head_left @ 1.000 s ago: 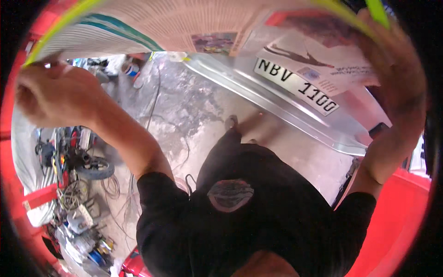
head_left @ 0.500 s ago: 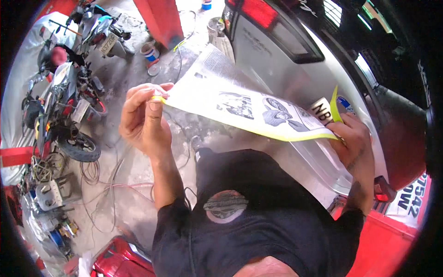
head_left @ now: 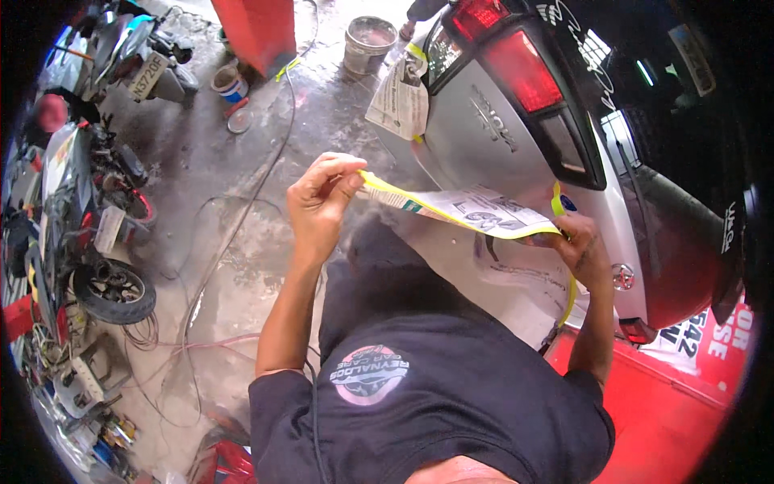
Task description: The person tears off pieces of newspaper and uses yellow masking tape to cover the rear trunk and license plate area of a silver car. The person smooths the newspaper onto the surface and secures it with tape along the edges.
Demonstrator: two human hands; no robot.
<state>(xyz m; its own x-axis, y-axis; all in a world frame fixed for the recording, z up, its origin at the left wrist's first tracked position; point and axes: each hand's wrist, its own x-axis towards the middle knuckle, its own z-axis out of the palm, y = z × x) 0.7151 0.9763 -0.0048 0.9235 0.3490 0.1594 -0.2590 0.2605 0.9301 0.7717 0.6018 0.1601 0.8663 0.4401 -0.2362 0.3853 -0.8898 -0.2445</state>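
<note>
A sheet of newspaper with yellow masking tape along its near edge is stretched between my two hands. My left hand pinches its left corner, where the tape ends. My right hand is closed on the right end of the sheet. Beside the right fingers, a yellow edge and a round blue patch look like a tape roll, partly hidden. Behind the sheet stands the silver rear side of a car with a red tail light.
Another piece of newspaper is taped to the car farther off. A bucket and a paint can stand near a red post. Motorcycles line the left side. Hoses run over the floor. A red panel is at lower right.
The newspaper has swung lower and flatter, its taped edge still between both hands. My left hand has moved right in view; my right hand has shifted left and down. The view has turned.
</note>
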